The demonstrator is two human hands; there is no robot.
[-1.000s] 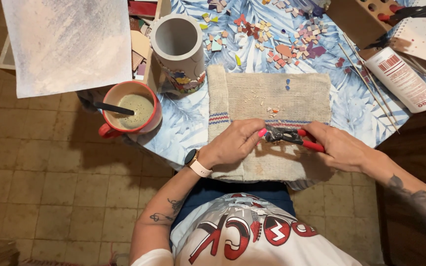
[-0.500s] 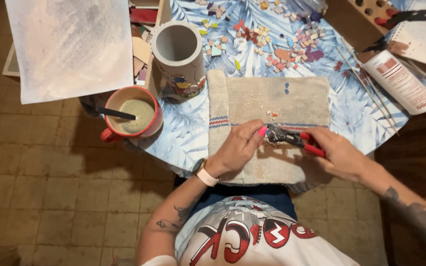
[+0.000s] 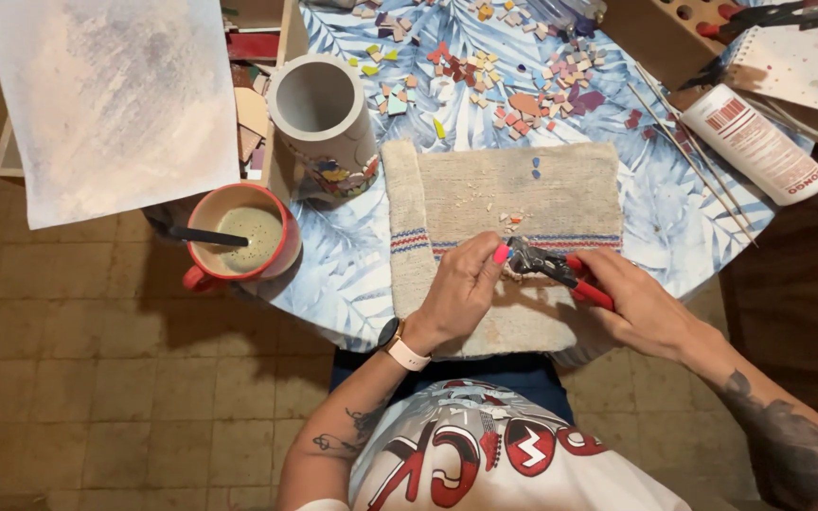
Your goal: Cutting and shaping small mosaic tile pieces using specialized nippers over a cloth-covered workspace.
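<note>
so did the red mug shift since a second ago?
No. The red mug keeps its place at the table edge beside the grey vase; only the camera view shifted.

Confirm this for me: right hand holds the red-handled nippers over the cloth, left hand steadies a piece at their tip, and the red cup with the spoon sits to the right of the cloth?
One detail is wrong. The head view shows the red cup to the left of the cloth, beside the grey vase. The rest stands: right hand holds the nippers, left hand is at their tip.
</note>
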